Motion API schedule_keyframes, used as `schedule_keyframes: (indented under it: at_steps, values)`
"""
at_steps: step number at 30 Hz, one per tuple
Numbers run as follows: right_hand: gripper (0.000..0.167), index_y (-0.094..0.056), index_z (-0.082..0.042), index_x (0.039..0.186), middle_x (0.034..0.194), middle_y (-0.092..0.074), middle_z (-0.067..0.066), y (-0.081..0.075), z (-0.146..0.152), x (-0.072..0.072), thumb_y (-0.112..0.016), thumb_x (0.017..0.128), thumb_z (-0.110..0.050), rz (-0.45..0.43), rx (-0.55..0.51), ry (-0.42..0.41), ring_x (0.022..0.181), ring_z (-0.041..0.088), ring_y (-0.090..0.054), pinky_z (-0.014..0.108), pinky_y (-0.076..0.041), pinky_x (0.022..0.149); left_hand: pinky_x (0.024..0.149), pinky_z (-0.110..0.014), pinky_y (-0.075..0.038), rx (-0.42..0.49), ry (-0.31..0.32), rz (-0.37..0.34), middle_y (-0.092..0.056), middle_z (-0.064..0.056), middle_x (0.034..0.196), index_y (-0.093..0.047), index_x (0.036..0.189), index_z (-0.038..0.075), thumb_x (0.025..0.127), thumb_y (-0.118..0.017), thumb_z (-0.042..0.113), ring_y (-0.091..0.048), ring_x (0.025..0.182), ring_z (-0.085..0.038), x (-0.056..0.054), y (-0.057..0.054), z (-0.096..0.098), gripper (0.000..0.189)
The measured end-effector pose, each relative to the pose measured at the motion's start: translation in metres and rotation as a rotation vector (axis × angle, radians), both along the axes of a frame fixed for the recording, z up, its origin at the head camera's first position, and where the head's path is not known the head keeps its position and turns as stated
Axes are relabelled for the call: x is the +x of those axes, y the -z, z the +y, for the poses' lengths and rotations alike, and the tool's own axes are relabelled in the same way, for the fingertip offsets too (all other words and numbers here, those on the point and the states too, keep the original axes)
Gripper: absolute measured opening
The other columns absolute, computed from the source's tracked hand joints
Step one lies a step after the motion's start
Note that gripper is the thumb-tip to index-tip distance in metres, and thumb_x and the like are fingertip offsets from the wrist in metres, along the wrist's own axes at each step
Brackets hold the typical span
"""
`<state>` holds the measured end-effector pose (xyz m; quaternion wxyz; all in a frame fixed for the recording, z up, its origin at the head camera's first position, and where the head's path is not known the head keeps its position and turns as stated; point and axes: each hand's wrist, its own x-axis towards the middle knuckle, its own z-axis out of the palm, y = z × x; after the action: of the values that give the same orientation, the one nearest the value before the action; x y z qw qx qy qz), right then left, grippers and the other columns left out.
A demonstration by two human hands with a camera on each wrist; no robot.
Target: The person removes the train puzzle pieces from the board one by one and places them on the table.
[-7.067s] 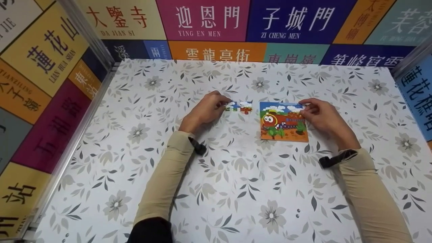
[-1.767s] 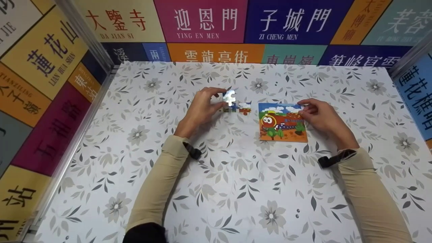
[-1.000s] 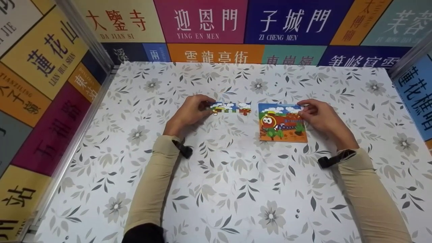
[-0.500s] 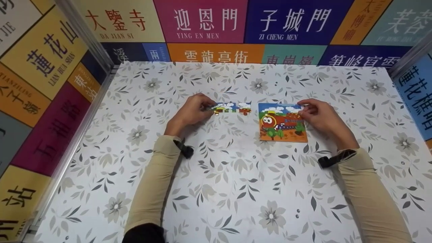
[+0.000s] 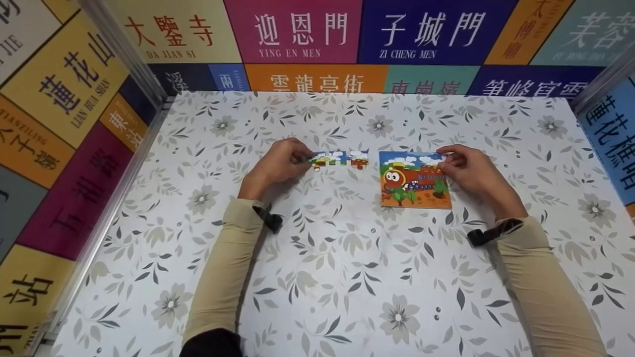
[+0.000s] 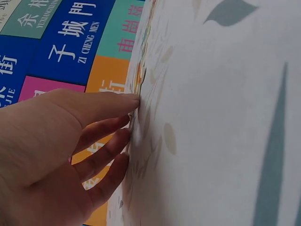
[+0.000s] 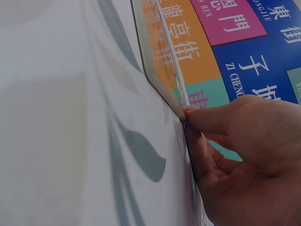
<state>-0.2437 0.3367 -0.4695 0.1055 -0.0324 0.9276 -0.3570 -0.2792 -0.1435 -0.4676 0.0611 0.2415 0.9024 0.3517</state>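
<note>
My left hand is at the left end of a short row of jigsaw pieces showing blue sky and white clouds. Its thumb and fingertips pinch the leftmost jigsaw piece low at the tabletop. In the left wrist view, the thumb meets the thin edge of the row, the other fingers curving behind. To the right lies a square picture board with a cartoon red train. My right hand pinches its upper right corner; in the right wrist view, the thumb sits on the board's thick corner.
White tablecloth with grey flowers and leaves covers the table. Colourful panels with large Chinese lettering stand along the back and both sides. Each wrist carries a small black camera on a strap, worn over tan sleeves.
The left hand has brought down the jigsaw piece it held raised and shifted left, so the row reaches further left. In the last half second it barely moves. The right hand stays at the board's corner.
</note>
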Motion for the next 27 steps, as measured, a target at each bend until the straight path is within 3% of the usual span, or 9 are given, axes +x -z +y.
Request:
schedule_keyframes:
  at_steps: [7, 15, 20, 27]
  values:
    - [0.047, -0.06, -0.013, 0.152, 0.127, -0.068, 0.02, 0.0014, -0.0016, -0.0016, -0.066, 0.109, -0.03, 0.041, 0.026, 0.001, 0.118, 0.03, -0.066, 0.036, -0.049, 0.098, 0.106, -0.044, -0.057, -0.093, -0.03, 0.049, -0.075, -0.012, 0.13, -0.083, 0.123, 0.006, 0.1, -0.078, 0.011, -0.072, 0.12, -0.029, 0.0021, -0.0028, 0.0012, 0.024]
    - [0.048, -0.057, -0.013, 0.155, 0.133, -0.065, 0.022, 0.0012, -0.0014, -0.0018, -0.065, 0.11, -0.027, -0.001, 0.006, 0.008, 0.124, 0.035, -0.064, 0.052, -0.047, 0.109, 0.111, -0.044, -0.054, -0.116, -0.021, 0.05, -0.073, -0.01, 0.137, -0.081, 0.128, 0.01, 0.103, -0.073, 0.01, -0.069, 0.127, -0.028, 0.0029, -0.002, 0.0049, 0.027]
    - [0.048, -0.056, -0.015, 0.156, 0.134, -0.064, 0.021, 0.0016, -0.0017, -0.0021, -0.066, 0.11, -0.028, -0.012, 0.006, 0.013, 0.124, 0.034, -0.063, 0.051, -0.047, 0.11, 0.11, -0.043, -0.055, -0.105, -0.014, 0.083, -0.074, -0.011, 0.134, -0.079, 0.132, 0.01, 0.103, -0.072, 0.01, -0.07, 0.126, -0.027, 0.0023, -0.0001, 0.0039, 0.03]
    - [0.048, -0.056, -0.016, 0.156, 0.134, -0.064, 0.02, -0.0003, -0.0016, -0.0019, -0.065, 0.11, -0.027, -0.02, -0.003, 0.015, 0.123, 0.033, -0.063, 0.051, -0.047, 0.11, 0.102, -0.042, -0.058, -0.021, -0.058, 0.079, -0.071, -0.012, 0.14, -0.062, 0.154, 0.01, 0.106, -0.065, 0.012, -0.072, 0.116, -0.025, 0.0025, -0.0048, 0.0082, 0.048]
